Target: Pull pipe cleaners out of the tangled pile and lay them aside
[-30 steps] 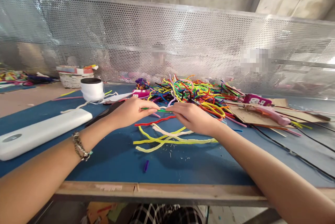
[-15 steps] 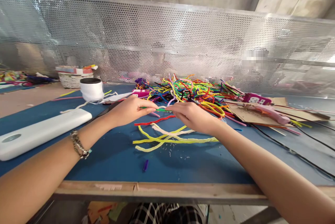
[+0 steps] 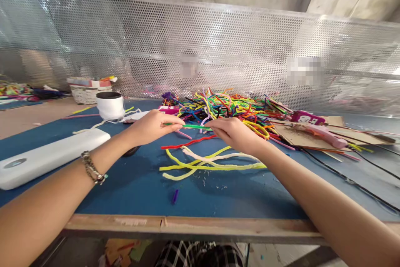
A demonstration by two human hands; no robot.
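A green pipe cleaner (image 3: 196,126) is stretched level between my two hands above the blue table mat. My left hand (image 3: 156,127) pinches its left end with closed fingers. On the other side, my right hand (image 3: 233,133) is closed over its right part, and the fingertips hide that end. Below lie a red pipe cleaner (image 3: 187,143), several yellow pipe cleaners (image 3: 212,167) and a pale one (image 3: 215,158), crossing each other. A large heap of mixed-colour pipe cleaners (image 3: 231,106) sits just beyond my hands.
A white oblong device (image 3: 56,156) and a spool of white thread (image 3: 110,108) stand on the left. To the right, a pink glue gun (image 3: 325,133) rests on cardboard (image 3: 290,138), with black cables (image 3: 346,179) trailing. A perforated metal screen (image 3: 200,38) closes the back; blurred people show behind it.
My hands have moved apart, the left one leftward and the right one rightward. More of the green pipe cleaner now shows between them.
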